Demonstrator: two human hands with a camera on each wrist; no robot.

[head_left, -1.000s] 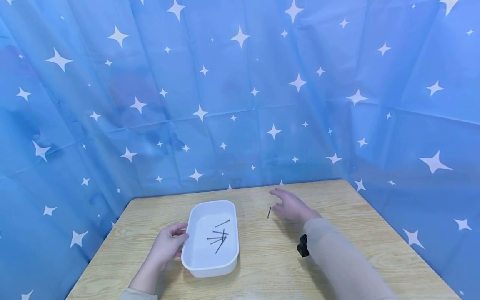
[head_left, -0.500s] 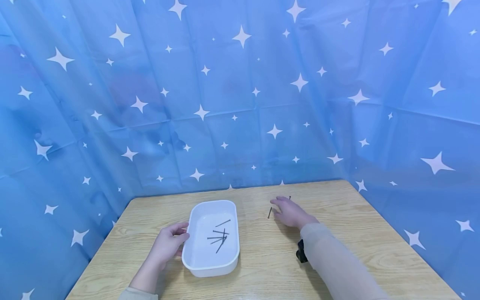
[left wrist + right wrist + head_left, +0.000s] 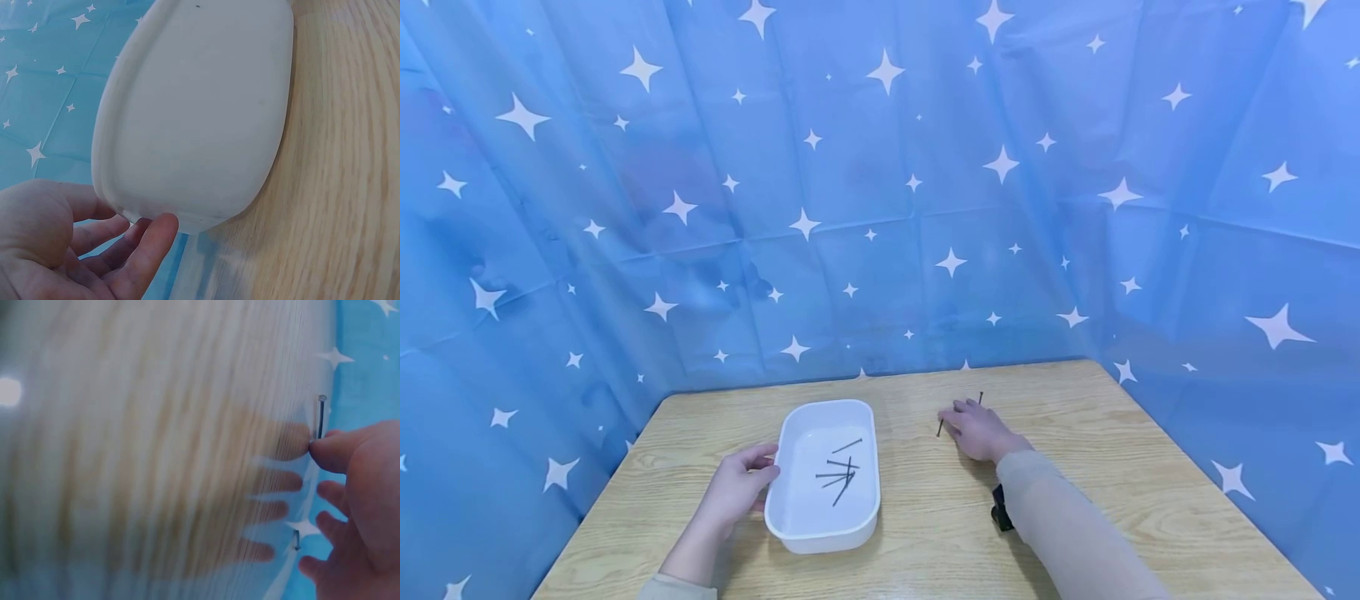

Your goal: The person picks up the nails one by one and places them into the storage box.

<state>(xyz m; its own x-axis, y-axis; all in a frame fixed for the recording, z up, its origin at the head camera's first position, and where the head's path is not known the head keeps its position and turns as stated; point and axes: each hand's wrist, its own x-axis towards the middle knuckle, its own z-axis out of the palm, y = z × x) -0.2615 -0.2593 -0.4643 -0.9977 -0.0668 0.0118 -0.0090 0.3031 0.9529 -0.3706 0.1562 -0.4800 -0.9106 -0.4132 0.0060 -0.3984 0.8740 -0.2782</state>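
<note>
Nail [image 3: 939, 427] lies on the table [image 3: 1075, 467], just right of the tray [image 3: 790, 500], and my right hand [image 3: 976, 431] is down flat beside it, fingertips at it. A second nail [image 3: 980, 398] pokes out past the far side of that hand; on the right wrist view the thumb [image 3: 331, 453] touches the lower end of a nail [image 3: 320, 415], the other fingers spread and fairly straight over the wood, nothing pinched that I can see. Over on the left, my left hand [image 3: 736, 487] rests against the tray's near-left wall, fingers relaxed and loosely open, thumb [image 3: 147, 250] under the rim. Inside the tray, a small heap of nails [image 3: 838, 473] lies crossed. Blue starred cloth [image 3: 880, 192] behind.
</note>
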